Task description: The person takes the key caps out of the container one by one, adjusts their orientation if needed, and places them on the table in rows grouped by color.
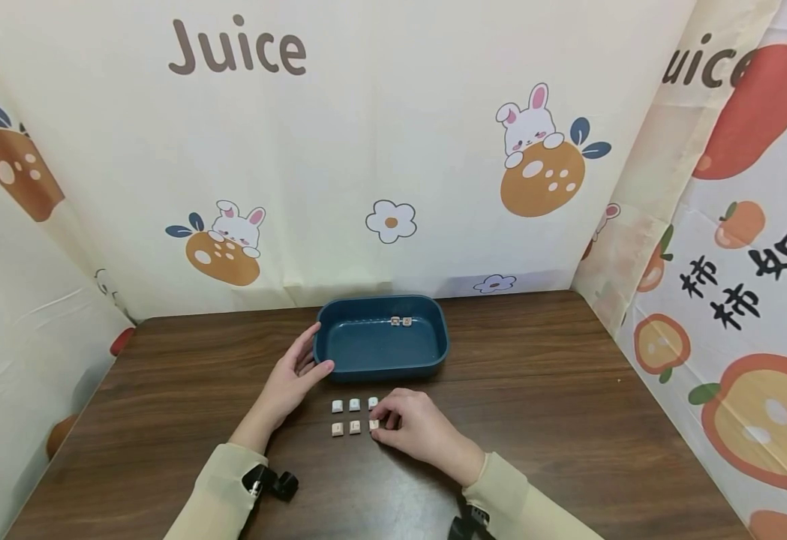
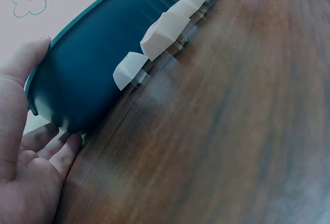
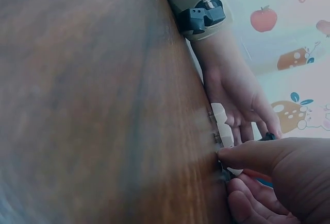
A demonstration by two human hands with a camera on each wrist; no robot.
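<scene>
Two rows of three small white keycaps stand on the table, each on a switch-like base; one keycap (image 1: 337,430) is at the front left. At the right end of the front row, my right hand (image 1: 420,429) pinches a keycap (image 1: 374,425) between thumb and fingers. Its fingers partly cover the rear keycap (image 1: 373,403) behind. My left hand (image 1: 290,384) holds the left end of a dark blue rectangular box (image 1: 381,373), thumb at the rim and fingertips low on the outer wall in the left wrist view. Inside the box lie two small pinkish keycaps (image 1: 401,321).
The brown wooden table (image 1: 535,390) reaches back to a printed curtain (image 1: 339,150) just behind the box. More printed cloth (image 1: 737,300) hangs at the right and left sides. A small black camera (image 1: 285,486) is strapped at my left wrist.
</scene>
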